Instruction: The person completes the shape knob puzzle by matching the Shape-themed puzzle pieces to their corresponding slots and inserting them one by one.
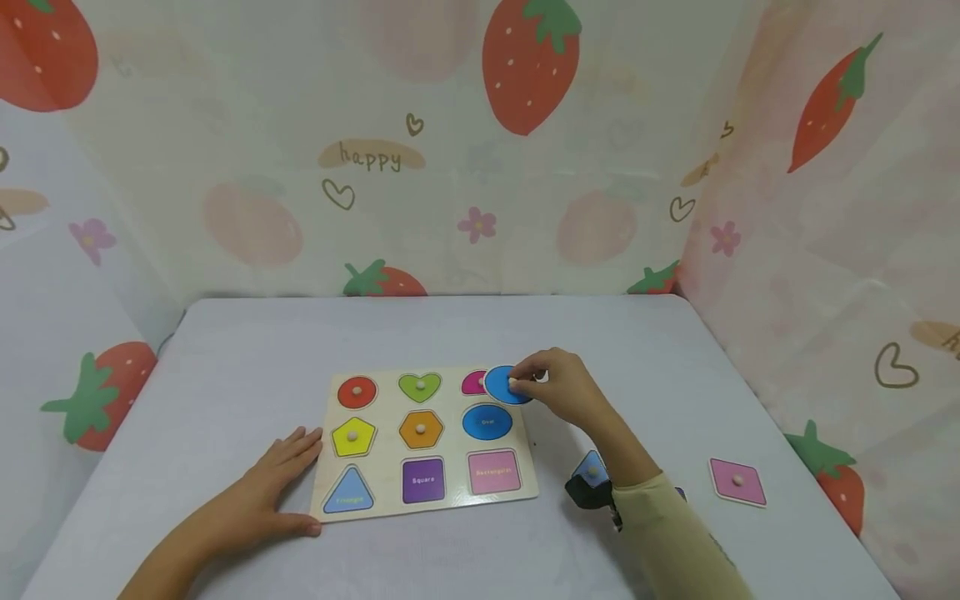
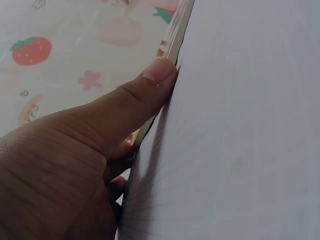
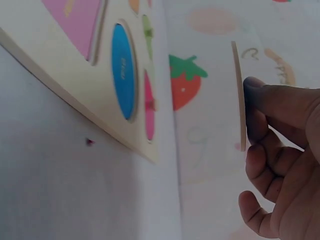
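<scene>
A wooden shape puzzle board [image 1: 450,496] lies on the grey table, with a red circle, green heart, yellow pentagon, orange hexagon and blue triangle piece in place. My right hand [image 1: 558,387] pinches the knob of a blue oval piece [image 1: 504,385] and holds it above the board's top right corner, over a pink recess [image 1: 472,382]. In the right wrist view the piece [image 3: 241,95] shows edge-on against my fingertips [image 3: 260,112]. The empty blue oval slot [image 1: 487,422] lies just below it. My left hand [image 1: 288,479] lies flat on the table, thumb [image 2: 150,87] against the board's left edge [image 2: 175,37].
A pink diamond piece [image 1: 738,481] lies loose on the table at the right. Another blue piece [image 1: 591,468] sits partly behind my right wrist. Strawberry-print cloth walls [image 1: 480,150] close in the back and both sides of the table.
</scene>
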Available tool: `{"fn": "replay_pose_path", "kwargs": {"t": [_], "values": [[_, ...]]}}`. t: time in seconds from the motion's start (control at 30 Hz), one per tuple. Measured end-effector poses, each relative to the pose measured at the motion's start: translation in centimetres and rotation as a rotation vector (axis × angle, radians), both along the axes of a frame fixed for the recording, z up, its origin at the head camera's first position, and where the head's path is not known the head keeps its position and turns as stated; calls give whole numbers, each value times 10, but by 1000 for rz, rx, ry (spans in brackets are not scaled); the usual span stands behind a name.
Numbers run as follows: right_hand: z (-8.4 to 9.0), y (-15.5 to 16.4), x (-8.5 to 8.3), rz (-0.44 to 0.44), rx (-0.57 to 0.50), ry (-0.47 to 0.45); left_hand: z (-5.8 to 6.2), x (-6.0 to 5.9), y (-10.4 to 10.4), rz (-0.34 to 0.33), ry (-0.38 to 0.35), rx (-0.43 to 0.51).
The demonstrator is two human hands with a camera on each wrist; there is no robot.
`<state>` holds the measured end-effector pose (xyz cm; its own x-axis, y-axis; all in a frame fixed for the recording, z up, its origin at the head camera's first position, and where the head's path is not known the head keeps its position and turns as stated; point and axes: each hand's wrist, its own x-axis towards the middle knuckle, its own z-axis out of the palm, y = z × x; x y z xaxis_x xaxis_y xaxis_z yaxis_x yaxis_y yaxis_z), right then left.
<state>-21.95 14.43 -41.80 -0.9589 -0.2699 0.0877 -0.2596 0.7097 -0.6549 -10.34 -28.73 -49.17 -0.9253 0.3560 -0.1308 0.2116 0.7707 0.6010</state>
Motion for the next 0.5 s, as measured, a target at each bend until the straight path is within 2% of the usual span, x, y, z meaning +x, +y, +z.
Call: {"fn": "replay_pose_path", "kwargs": {"t": [0.5], "values": [[-35, -21, -4, 31, 39, -101, -3, 1, -2, -10, 21, 17]]}}
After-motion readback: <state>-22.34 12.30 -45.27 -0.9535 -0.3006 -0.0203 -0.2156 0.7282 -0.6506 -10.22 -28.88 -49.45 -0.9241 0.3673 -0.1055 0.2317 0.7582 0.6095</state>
